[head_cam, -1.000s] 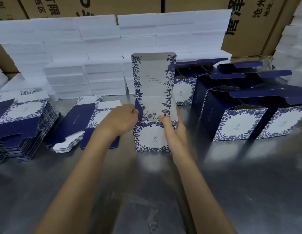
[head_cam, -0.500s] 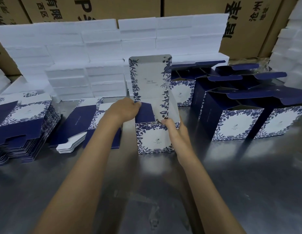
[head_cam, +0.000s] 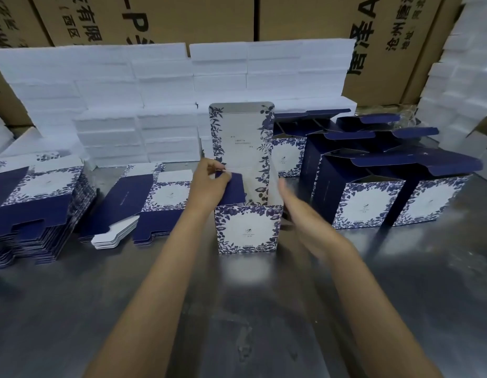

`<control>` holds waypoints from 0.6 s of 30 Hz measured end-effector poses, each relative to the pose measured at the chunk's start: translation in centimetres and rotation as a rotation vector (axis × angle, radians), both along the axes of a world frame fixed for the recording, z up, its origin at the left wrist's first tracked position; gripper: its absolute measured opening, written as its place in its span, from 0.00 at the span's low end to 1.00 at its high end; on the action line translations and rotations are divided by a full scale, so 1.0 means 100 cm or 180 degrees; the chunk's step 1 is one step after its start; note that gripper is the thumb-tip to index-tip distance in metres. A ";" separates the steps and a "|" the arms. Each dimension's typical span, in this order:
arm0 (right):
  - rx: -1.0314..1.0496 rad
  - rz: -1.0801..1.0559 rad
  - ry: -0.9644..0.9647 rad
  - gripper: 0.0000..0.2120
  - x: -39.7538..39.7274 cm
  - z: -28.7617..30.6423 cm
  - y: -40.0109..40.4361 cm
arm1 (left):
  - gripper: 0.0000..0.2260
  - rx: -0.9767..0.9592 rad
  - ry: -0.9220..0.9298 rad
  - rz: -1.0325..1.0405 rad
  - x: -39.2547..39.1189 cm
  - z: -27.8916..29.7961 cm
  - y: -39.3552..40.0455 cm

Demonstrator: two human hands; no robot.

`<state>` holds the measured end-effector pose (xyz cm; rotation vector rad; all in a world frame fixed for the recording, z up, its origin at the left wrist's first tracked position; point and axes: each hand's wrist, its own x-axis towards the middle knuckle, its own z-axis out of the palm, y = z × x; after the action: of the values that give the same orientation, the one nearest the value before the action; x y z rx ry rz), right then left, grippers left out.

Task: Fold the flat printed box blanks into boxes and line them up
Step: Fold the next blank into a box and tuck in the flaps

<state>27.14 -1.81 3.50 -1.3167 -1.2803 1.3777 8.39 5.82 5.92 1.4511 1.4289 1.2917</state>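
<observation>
Left hand (head_cam: 209, 186): fingers curled, thumb and fingertips pinching the navy side flap (head_cam: 235, 188) at the box's left top edge, where the flap meets the lid crease. Flap is angled inward over the open top.

Right hand (head_cam: 305, 216): fingers straight and together, holding nothing, just beside the box's right wall (blurred; cannot tell whether it touches the card).

Box (head_cam: 247, 229): upright on the table (head_cam: 237, 309), about mid-width, nearer the back edge than the front. Floral front panel faces the camera. Lid (head_cam: 241, 135) stands vertical off the rear wall, printed inner face toward the camera.

Right of the box: folded boxes (head_cam: 373, 203) in a group toward the right edge, tops open, navy flaps sticking up. Two stand at the front side by side, more behind them toward the back edge (exact count unclear, they overlap).

Left of the box: low stack of flat blanks (head_cam: 152, 203), just beside the left forearm. Taller stack of blanks (head_cam: 35, 211) at the left edge, slightly fanned.

Along the back edge: white foam blocks (head_cam: 166, 85) stacked in a wall behind the lid. Brown cartons (head_cam: 198, 17) with black print rise behind the foam. More white foam at the far right.
</observation>
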 end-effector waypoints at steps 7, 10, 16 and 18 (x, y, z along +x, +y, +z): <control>0.0145 -0.0165 -0.0990 0.28 0.016 0.017 0.000 | 0.10 -0.0167 -0.0437 -0.0128 0.002 -0.005 -0.010; 0.0307 -0.0054 -0.1239 0.20 0.018 0.027 0.002 | 0.10 -0.0188 -0.0489 -0.0118 0.003 -0.006 -0.014; 0.0547 0.0059 -0.1802 0.20 0.019 0.030 0.003 | 0.10 -0.0255 -0.0378 -0.0198 0.006 -0.008 -0.019; 0.0540 0.0035 -0.1797 0.22 0.020 0.033 0.005 | 0.09 -0.0225 -0.0348 -0.0229 0.006 -0.007 -0.021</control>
<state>29.11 -1.35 6.79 -1.6405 -1.7306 0.9005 8.96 3.77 5.19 1.3522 1.3258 1.2442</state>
